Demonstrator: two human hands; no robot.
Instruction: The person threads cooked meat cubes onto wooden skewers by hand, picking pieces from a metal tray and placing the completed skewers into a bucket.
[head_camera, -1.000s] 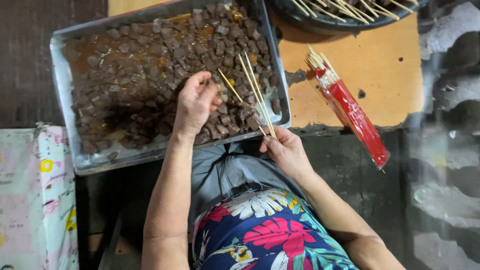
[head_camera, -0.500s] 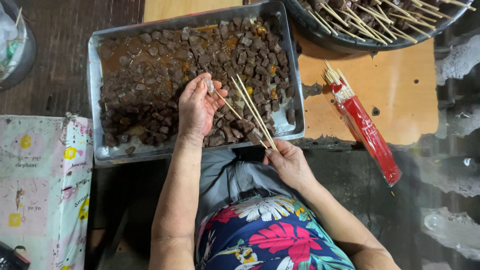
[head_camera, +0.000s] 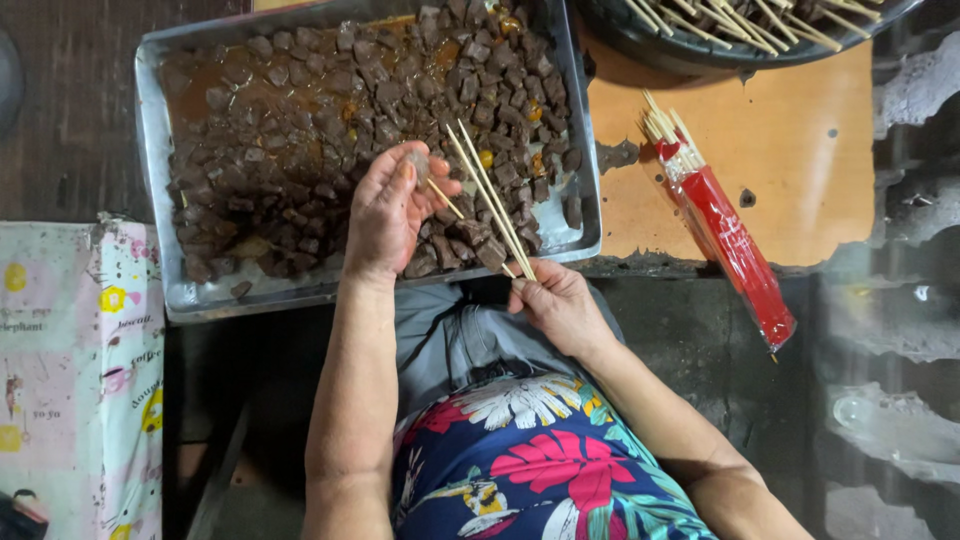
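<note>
With the rectangular metal tray (head_camera: 150, 180) full of brown meat cubes (head_camera: 300, 150), skewering looks barely begun: the left hand (head_camera: 385, 215) pinches one pale cube (head_camera: 418, 165), and the right hand (head_camera: 560, 305) grips thin bamboo skewers (head_camera: 485, 195).

- Soft, even light falls from above; no hard-edged shadows anywhere; the scene is moderately bright at centre and dim toward the lower left
- The orange board (head_camera: 790, 170) is the brightest patch, warm and saturated; a dark shadow sits under the black bowl (head_camera: 740, 45) along its top edge
- Pale sheen shows on the metal tray (head_camera: 150, 190) rim and on its wet sauce; no blown-out glare
- Left hand (head_camera: 385, 215) and right hand (head_camera: 560, 305) look sharp; the clear plastic at the right edge reads smeared and hazy
</note>
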